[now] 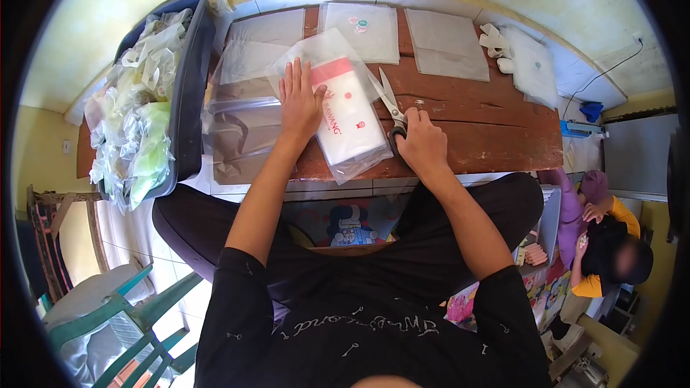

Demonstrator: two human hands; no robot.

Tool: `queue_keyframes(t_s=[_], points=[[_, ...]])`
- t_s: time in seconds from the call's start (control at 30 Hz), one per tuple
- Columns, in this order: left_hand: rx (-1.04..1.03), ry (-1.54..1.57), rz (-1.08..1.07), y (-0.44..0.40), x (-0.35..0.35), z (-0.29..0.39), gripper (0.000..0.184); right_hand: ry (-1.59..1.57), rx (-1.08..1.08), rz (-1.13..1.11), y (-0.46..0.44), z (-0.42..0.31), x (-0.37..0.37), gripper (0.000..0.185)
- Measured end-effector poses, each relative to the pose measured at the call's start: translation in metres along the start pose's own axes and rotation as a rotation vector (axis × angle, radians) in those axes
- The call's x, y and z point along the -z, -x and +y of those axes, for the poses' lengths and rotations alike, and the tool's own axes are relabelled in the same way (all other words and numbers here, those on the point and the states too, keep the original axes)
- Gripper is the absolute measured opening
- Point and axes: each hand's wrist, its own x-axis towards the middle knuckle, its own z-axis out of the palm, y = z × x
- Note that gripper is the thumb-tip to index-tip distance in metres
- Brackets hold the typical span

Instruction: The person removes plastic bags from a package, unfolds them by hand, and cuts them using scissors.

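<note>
A packet of white plastic bags (352,136) with red print lies tilted on the brown wooden table, in a clear plastic wrapper. My left hand (300,100) rests flat on its upper left part, fingers stretched out. Just right of the packet, my right hand (422,140) is closed at the black handles of a pair of scissors (392,100). The blades point up and away from me, beside the packet's right edge, and look slightly apart. How the fingers sit in the handles is partly hidden.
Stacks of clear bags (445,43) line the table's (474,129) far side, with more clear plastic (244,136) at left. A dark crate (188,100) full of filled plastic bags stands on the left. A green chair (108,323) is lower left. Another person (618,237) sits at right.
</note>
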Motion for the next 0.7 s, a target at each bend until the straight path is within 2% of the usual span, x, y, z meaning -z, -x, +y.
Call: queue_keyframes(t_s=[0.2, 0.7], points=[[0.021, -0.018, -0.028, 0.0009, 0.0007, 0.0014, 0.059, -0.033, -0.047, 0.002, -0.0009, 0.0012, -0.002, 0.038], [0.045, -0.091, -0.091, 0.0006, -0.0017, 0.0024, 0.062, 0.014, 0.024, 0.051, -0.0039, 0.0077, 0.001, 0.037]])
